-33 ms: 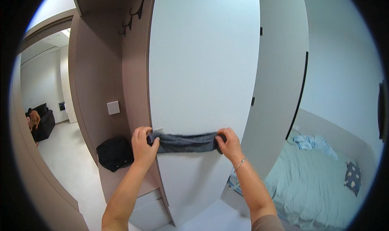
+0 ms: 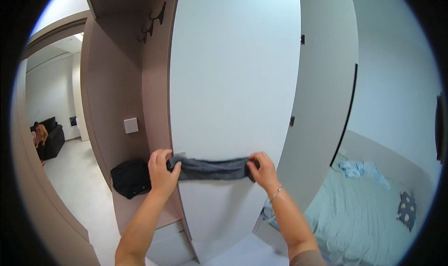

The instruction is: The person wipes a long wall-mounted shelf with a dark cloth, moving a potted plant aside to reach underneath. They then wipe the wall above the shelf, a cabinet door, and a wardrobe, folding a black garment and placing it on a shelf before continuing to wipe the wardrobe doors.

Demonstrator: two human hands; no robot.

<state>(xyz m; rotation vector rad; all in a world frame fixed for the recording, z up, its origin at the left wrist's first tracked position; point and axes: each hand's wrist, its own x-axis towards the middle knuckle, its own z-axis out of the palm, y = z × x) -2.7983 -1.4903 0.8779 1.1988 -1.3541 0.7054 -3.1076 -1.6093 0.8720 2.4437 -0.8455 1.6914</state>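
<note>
Against a white wardrobe door (image 2: 233, 79), left hand (image 2: 162, 172) and right hand (image 2: 264, 170) grip a stretched grey cloth (image 2: 212, 168).

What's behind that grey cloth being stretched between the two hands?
Behind the grey cloth is the white wardrobe door, plain above and below it. The strip of door right behind the cloth is covered, so nothing can be told there.

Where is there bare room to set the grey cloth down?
The bench is free right of the black bag; the bed is bare between the blue clothes and the cushion. Both hands, left hand and right hand, grip the grey cloth.
</note>
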